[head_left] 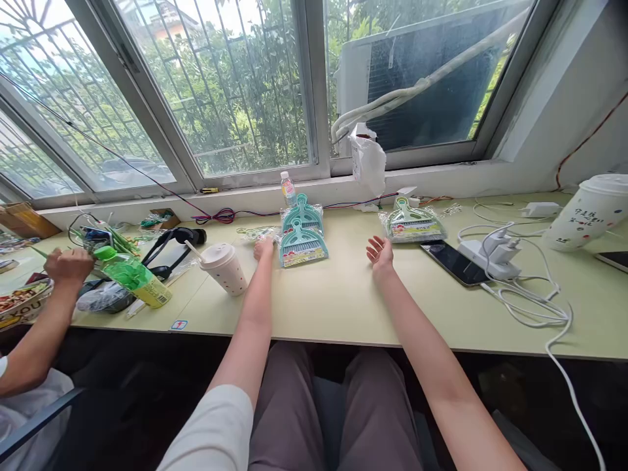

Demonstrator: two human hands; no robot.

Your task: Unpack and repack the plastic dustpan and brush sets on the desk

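Two teal mini dustpan-and-brush sets in clear packaging stand one before the other: the front set (303, 244) and the rear set (302, 212). Just left of them, my left hand (264, 248) has its fingers curled at the edge of a flat clear plastic packet (255, 232); what they hold, if anything, is hidden. My right hand (379, 252) is raised over the table with fingers apart and bare palm turned inward. A third packaged dustpan set (415, 224), pale green, lies just beyond it.
A lidded paper cup (224, 268) with a straw stands left of my left forearm. Right of my right hand are a phone (454, 263), a power strip (488, 258) with white cables and a big cup (589, 212). Headphones (171, 248), a green bottle (132, 276) and a co-worker's hand (69, 265) are left.
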